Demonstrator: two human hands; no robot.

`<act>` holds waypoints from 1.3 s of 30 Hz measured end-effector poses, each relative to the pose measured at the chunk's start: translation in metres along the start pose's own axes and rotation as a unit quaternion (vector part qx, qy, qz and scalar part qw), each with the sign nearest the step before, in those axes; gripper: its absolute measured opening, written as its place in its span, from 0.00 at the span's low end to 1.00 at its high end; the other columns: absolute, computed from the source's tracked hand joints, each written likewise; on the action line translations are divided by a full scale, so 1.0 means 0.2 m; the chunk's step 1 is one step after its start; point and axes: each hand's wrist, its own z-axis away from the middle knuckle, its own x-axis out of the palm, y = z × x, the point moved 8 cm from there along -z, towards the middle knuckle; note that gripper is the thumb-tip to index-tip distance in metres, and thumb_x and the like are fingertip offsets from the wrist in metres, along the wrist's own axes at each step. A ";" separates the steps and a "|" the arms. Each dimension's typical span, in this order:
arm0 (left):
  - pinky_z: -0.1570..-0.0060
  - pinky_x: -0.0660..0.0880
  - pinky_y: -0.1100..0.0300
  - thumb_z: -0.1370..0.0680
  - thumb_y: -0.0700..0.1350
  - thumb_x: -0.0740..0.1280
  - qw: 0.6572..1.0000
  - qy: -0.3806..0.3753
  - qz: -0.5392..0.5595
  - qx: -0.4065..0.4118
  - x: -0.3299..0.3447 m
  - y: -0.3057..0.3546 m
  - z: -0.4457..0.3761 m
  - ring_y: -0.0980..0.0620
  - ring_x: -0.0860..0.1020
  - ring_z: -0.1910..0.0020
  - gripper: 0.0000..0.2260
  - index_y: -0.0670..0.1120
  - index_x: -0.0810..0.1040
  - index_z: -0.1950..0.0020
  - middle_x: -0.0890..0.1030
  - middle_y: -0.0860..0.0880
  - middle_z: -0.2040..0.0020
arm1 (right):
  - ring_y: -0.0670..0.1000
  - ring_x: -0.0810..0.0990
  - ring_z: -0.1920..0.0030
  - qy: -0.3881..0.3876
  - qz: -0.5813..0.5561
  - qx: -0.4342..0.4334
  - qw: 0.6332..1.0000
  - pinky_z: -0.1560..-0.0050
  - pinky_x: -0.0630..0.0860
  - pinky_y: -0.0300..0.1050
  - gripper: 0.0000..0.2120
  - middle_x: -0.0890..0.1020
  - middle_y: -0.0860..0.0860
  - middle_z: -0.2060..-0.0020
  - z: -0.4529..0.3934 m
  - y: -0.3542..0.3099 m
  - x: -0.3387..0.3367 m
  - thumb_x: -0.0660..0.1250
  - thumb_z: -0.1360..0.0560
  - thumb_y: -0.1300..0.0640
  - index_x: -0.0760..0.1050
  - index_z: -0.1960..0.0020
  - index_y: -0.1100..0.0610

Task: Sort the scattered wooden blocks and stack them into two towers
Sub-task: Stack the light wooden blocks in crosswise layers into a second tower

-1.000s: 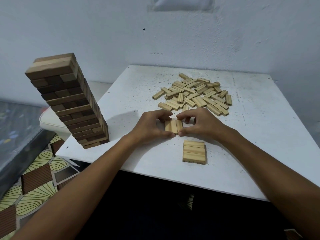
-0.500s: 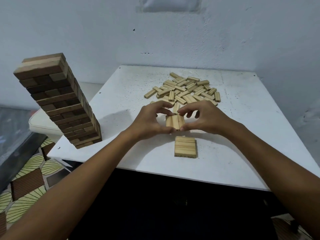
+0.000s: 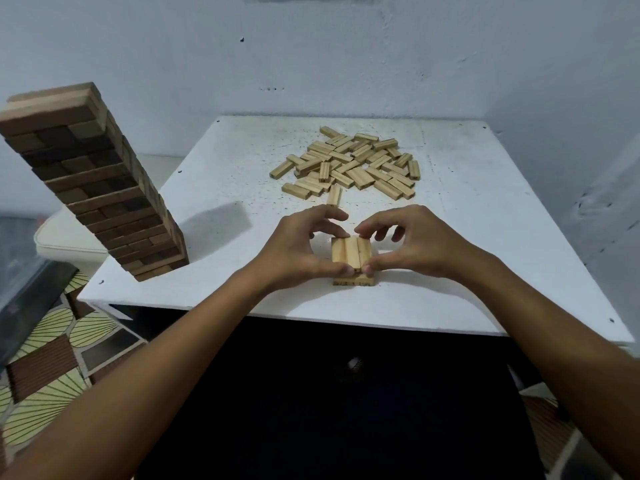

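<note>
Near front edge: our left hand and right hand pinch a three-block layer onto the base.
Care: we square edges, then let go gently.

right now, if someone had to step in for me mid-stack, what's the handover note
Left hand and right hand: both pinch a row of three light blocks between thumbs and fingertips, held over the base layer near the table's front edge.
Done: the dark tower stands at the table's left edge; the light tower has its first layer down.
Left: set this row crosswise on the base, then stack the loose pile of light blocks at the back, layer by layer.
</note>
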 end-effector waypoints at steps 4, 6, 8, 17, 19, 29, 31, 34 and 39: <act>0.54 0.65 0.78 0.41 0.51 0.78 1.000 -0.001 -0.003 -0.002 0.01 0.01 0.01 0.65 0.78 0.46 0.31 0.51 0.75 0.39 0.84 0.57 0.50 | 0.39 0.77 0.54 0.001 0.001 -0.001 1.000 0.58 0.71 0.36 0.23 0.82 0.38 0.53 0.02 0.00 0.01 0.82 0.39 0.52 0.81 0.45 0.47; 0.53 0.65 0.78 0.41 0.51 0.78 1.000 -0.004 -0.001 -0.004 0.02 0.01 0.02 0.65 0.78 0.46 0.31 0.51 0.75 0.39 0.84 0.57 0.50 | 0.38 0.77 0.54 0.002 0.001 -0.002 1.000 0.58 0.70 0.34 0.23 0.82 0.37 0.54 0.03 0.00 0.01 0.82 0.39 0.52 0.81 0.45 0.48; 0.53 0.65 0.78 0.41 0.51 0.78 1.000 -0.005 -0.001 -0.006 0.02 0.01 0.02 0.65 0.78 0.46 0.31 0.52 0.75 0.39 0.84 0.57 0.50 | 0.38 0.77 0.54 0.002 0.001 -0.001 1.000 0.59 0.70 0.33 0.23 0.82 0.36 0.54 0.03 0.00 0.01 0.82 0.39 0.52 0.82 0.45 0.48; 0.51 0.67 0.72 0.40 0.52 0.78 1.000 -0.011 -0.006 -0.010 0.03 0.00 0.03 0.66 0.77 0.45 0.31 0.53 0.75 0.38 0.83 0.58 0.49 | 0.38 0.77 0.53 0.000 0.004 0.003 1.000 0.59 0.71 0.34 0.23 0.82 0.37 0.53 0.03 0.02 0.02 0.81 0.38 0.53 0.81 0.45 0.48; 0.51 0.67 0.69 0.40 0.52 0.78 1.000 -0.010 -0.004 -0.011 0.04 0.00 0.03 0.65 0.77 0.44 0.31 0.53 0.75 0.38 0.83 0.58 0.49 | 0.37 0.77 0.53 -0.001 0.005 0.003 1.000 0.59 0.71 0.34 0.23 0.82 0.37 0.53 0.03 0.02 0.03 0.81 0.38 0.53 0.81 0.45 0.48; 0.51 0.68 0.66 0.40 0.52 0.77 1.000 -0.011 -0.002 -0.008 0.03 0.00 0.03 0.64 0.77 0.44 0.31 0.54 0.75 0.39 0.82 0.59 0.48 | 0.36 0.76 0.52 -0.002 0.012 0.011 1.000 0.59 0.70 0.34 0.23 0.80 0.34 0.54 0.03 0.02 0.03 0.81 0.37 0.52 0.81 0.44 0.47; 0.51 0.68 0.65 0.40 0.52 0.77 1.000 -0.011 -0.001 -0.007 0.03 0.00 0.03 0.64 0.77 0.44 0.31 0.54 0.75 0.39 0.82 0.59 0.48 | 0.35 0.76 0.52 -0.002 0.013 0.013 1.000 0.59 0.70 0.35 0.23 0.80 0.34 0.53 0.03 0.02 0.03 0.81 0.37 0.52 0.81 0.44 0.47; 0.50 0.68 0.64 0.40 0.53 0.78 1.000 -0.015 0.000 -0.012 0.04 -0.01 0.03 0.64 0.76 0.43 0.31 0.55 0.75 0.39 0.82 0.60 0.48 | 0.36 0.76 0.53 -0.003 0.009 0.013 1.000 0.58 0.70 0.36 0.22 0.80 0.36 0.53 0.04 0.01 0.03 0.81 0.37 0.53 0.81 0.44 0.47; 0.52 0.68 0.64 0.39 0.54 0.78 1.000 -0.022 -0.007 -0.006 0.04 -0.02 0.03 0.65 0.75 0.44 0.30 0.55 0.76 0.39 0.81 0.60 0.46 | 0.38 0.76 0.52 -0.012 0.010 0.013 1.000 0.57 0.71 0.39 0.21 0.81 0.36 0.53 0.05 0.00 0.03 0.81 0.38 0.52 0.81 0.47 0.44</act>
